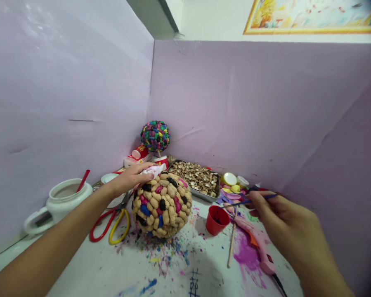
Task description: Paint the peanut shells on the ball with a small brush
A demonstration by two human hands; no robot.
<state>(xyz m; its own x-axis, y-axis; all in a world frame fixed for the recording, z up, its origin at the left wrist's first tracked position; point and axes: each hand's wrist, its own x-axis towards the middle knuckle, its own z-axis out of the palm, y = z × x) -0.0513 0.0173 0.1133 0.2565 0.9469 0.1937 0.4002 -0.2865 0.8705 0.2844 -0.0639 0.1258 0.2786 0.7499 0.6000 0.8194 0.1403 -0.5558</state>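
Table [204,268], white, paint-splattered, boxed in by lilac walls. Shell ball [162,206] sits left of centre on it, covered in peanut shells, some painted black, blue or pink, most bare.

Left hand [131,179] rests on top of the ball, fingers curled loosely round a pale rag [154,170] pressed to the shells. Right hand [278,214] is well right of the ball, fingers pinched shut on a thin brush [250,201], tip pointing left above the red cup [216,220]. Cannot tell if the bristles carry paint.

Around: white jug [64,200] far left with a red stick in it, steel tray [208,197] of shell bits behind the ball, scissors [111,225] just left of the ball, pink glue gun [258,243] under the right hand, wooden stick [232,241] beside the cup, small coloured ball [155,135] in the corner.

Judgement, painting shells:
- Left hand should hold the ball firm from the top and turn it so a bare shell faces the brush.
- Load the tip lightly in the cup, since a drip would run into the gaps.
- Paint one shell at a time, stay inside its edge.
- Keep the rag off wet paint.
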